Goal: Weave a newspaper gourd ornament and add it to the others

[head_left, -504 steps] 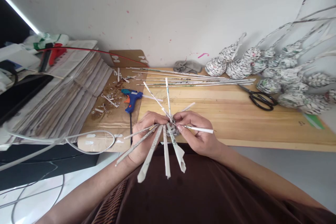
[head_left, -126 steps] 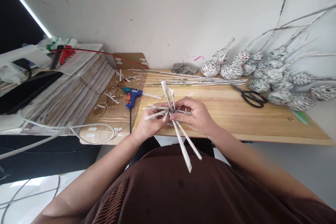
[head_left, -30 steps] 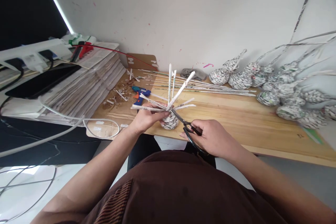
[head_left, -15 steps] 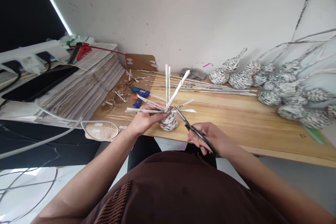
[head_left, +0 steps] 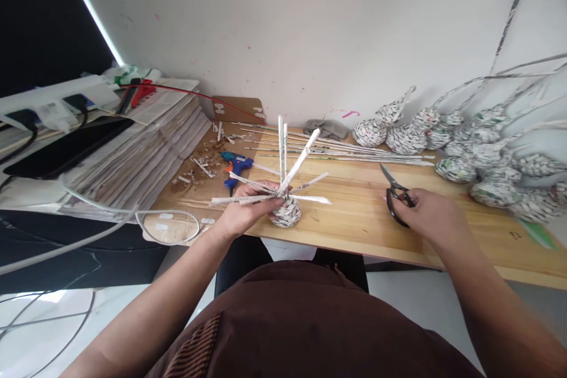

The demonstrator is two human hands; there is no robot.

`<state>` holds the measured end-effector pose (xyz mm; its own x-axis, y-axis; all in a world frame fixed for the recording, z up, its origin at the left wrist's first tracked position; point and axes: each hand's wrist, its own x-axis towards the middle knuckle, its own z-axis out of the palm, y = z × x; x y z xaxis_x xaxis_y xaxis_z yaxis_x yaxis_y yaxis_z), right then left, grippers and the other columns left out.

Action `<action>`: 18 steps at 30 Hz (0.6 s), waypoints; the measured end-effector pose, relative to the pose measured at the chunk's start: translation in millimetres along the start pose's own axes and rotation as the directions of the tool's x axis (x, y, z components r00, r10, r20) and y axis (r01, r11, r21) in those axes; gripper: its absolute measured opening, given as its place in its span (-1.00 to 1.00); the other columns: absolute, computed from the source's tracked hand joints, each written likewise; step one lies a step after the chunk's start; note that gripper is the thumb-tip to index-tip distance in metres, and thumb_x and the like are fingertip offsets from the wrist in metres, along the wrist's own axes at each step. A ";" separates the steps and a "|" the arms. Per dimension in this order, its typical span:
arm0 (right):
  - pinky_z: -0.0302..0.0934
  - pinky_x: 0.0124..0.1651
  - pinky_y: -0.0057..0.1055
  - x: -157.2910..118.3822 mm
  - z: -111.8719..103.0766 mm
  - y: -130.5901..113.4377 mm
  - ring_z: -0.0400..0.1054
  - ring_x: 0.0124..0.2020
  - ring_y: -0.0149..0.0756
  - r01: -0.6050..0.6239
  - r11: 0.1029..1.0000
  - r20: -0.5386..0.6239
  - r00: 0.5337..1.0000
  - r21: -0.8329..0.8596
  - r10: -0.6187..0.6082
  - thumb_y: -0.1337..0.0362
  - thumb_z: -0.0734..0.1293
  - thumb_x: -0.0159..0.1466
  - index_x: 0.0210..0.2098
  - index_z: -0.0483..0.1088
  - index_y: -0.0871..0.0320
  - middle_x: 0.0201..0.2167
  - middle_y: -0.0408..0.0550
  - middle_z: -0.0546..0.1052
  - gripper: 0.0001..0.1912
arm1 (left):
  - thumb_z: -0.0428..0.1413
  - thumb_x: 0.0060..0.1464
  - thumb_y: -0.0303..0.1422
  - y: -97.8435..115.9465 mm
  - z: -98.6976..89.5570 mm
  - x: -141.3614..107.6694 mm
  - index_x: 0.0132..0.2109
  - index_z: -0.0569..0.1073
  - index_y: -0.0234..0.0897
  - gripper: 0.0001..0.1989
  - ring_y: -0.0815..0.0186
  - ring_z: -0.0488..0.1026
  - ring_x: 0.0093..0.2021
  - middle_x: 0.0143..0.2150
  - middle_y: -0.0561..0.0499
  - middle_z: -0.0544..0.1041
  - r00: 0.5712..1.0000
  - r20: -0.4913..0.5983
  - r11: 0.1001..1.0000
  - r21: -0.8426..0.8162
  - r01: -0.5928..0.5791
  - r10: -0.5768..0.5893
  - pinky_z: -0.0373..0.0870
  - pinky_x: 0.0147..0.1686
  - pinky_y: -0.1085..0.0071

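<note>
A small woven ball of rolled newspaper [head_left: 287, 214] is held in my left hand [head_left: 248, 208] near the table's front edge. Several paper tubes [head_left: 300, 160] stick out from its top, some upright and others lying out to the sides. My fingers grip it where the tubes meet the weave. Farther right, my right hand [head_left: 429, 212] has its fingers at the black handles of a pair of scissors [head_left: 397, 192]. The scissors lie on or just over the wooden tabletop, blades pointing away to the back left.
Finished woven paper shapes [head_left: 405, 137] cluster at the right. Long thin paper tubes [head_left: 354, 153] lie along the back by a grey cloth [head_left: 326, 128]. A blue glue gun [head_left: 237, 166] and paper scraps [head_left: 201, 166] lie left, beside a newspaper stack [head_left: 172, 130] carrying a phone [head_left: 71, 144].
My right hand has carried the scissors away from the woven ball, right and down to the tabletop. My left hand still holds the ball in nearly the same place.
</note>
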<state>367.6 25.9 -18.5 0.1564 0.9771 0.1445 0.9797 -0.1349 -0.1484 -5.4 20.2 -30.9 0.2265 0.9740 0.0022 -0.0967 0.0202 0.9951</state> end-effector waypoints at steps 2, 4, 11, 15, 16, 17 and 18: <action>-0.01 -0.55 -0.31 5.9 1.1 12.7 0.09 -0.71 -0.31 0.006 1.000 -0.052 0.999 -0.014 -0.007 -0.11 0.32 0.20 -0.66 0.29 0.06 -0.73 -0.02 0.34 -0.53 | 0.39 -0.07 -0.31 -0.5 0.4 -0.9 -0.11 0.64 -0.35 -0.65 0.32 0.51 -0.44 -0.29 -0.07 0.65 1.000 -0.010 1.000 0.012 0.007 -0.007 0.50 -0.49 0.44; 0.01 -0.54 -0.28 11.0 1.3 22.1 0.08 -0.70 -0.30 -0.008 1.000 -0.057 0.998 -0.021 0.006 -0.11 0.34 0.18 -0.65 0.28 0.05 -0.72 -0.03 0.31 -0.54 | 0.39 -0.07 -0.31 -2.1 0.2 -1.3 -0.09 0.63 -0.35 -0.64 0.32 0.51 -0.45 -0.30 -0.07 0.65 1.000 -0.015 1.000 0.015 0.014 -0.014 0.51 -0.48 0.43; 0.02 -0.51 -0.23 24.7 -2.3 40.4 0.11 -0.66 -0.23 -0.125 0.988 -0.045 0.992 -0.086 0.121 -0.10 0.39 0.14 -0.63 0.35 0.05 -0.69 0.01 0.32 -0.59 | 0.39 -0.05 -0.27 -4.5 0.2 -0.5 -0.08 0.62 -0.35 -0.62 0.31 0.53 -0.40 -0.26 -0.08 0.64 1.000 -0.009 1.000 0.019 0.024 -0.023 0.55 -0.45 0.43; 0.11 -0.42 -0.18 20.0 -7.2 24.8 0.40 -0.45 0.03 0.012 0.996 -0.170 0.985 -0.093 -0.027 0.04 0.33 0.24 -0.40 0.55 0.14 -0.50 0.17 0.52 -0.70 | 0.38 -0.03 -0.24 -4.4 1.6 -0.4 -0.05 0.60 -0.37 -0.58 0.33 0.52 -0.40 -0.27 -0.06 0.62 0.999 0.016 0.999 -0.011 0.042 -0.042 0.55 -0.46 0.44; 0.17 -0.36 -0.17 15.9 -9.8 12.5 0.45 -0.34 0.06 0.124 0.991 -0.275 0.952 -0.053 -0.134 0.10 0.30 0.28 -0.31 0.58 0.15 -0.39 0.20 0.58 -0.71 | 0.38 -0.03 -0.24 -4.8 1.9 -0.3 -0.04 0.60 -0.37 -0.58 0.33 0.51 -0.41 -0.30 -0.04 0.61 0.999 0.026 0.999 -0.027 0.044 -0.043 0.55 -0.46 0.44; 0.24 -0.29 -0.17 11.0 -13.2 -3.4 0.48 -0.26 0.04 0.243 0.970 -0.391 0.896 0.031 -0.212 0.14 0.27 0.32 -0.28 0.59 0.16 -0.31 0.18 0.61 -0.71 | 0.38 -0.03 -0.24 -5.3 2.3 -0.1 -0.04 0.60 -0.37 -0.58 0.34 0.51 -0.42 -0.32 -0.03 0.60 0.999 0.032 0.998 -0.038 0.040 -0.039 0.55 -0.45 0.43; 0.29 -0.23 -0.19 5.7 -17.3 -22.3 0.50 -0.23 -0.03 0.374 0.917 -0.413 0.864 0.142 -0.288 0.15 0.27 0.35 -0.22 0.59 0.14 -0.25 0.12 0.64 -0.72 | 0.38 -0.03 -0.25 -5.8 2.6 0.2 -0.04 0.60 -0.37 -0.58 0.34 0.51 -0.43 -0.33 -0.02 0.60 0.999 0.034 0.999 -0.041 0.030 -0.029 0.55 -0.45 0.43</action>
<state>348.8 31.7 2.6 -0.0953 0.8149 0.5717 0.9387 0.2647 -0.2209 -2.3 19.6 -36.3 0.2621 0.9648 -0.0228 -0.1297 0.0586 0.9898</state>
